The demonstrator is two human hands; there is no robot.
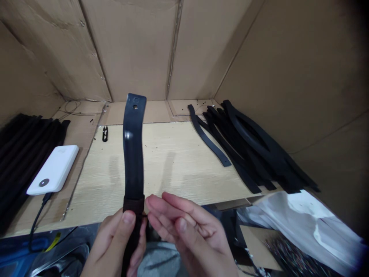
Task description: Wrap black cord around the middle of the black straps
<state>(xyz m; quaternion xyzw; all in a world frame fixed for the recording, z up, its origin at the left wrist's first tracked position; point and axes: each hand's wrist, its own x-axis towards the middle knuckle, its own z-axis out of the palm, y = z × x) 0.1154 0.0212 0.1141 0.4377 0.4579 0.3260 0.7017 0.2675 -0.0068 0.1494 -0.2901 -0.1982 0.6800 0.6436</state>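
My left hand point(115, 234) is closed around the lower part of a black strap point(134, 154), thumb in front. The strap stands upright, slightly curved and shiny, with a small hole near its squared top end. A dark brown fabric band point(134, 204) wraps it just above my thumb, and dark material continues below, partly hidden by my fingers. Just right of the band is my right hand point(187, 231), palm turned up, fingers loosely bent and apart. Its fingertips are close to the band's edge; whether they touch it I cannot tell.
On the right of the wooden table point(161, 169) lies a pile of black straps point(245, 142), one separate strap point(209, 138) beside it. Small black thread snips point(105, 134) lie at the back left. A white power bank point(53, 169) with a cable sits near dark strips point(25, 150). Cardboard walls point(129, 50) enclose the table.
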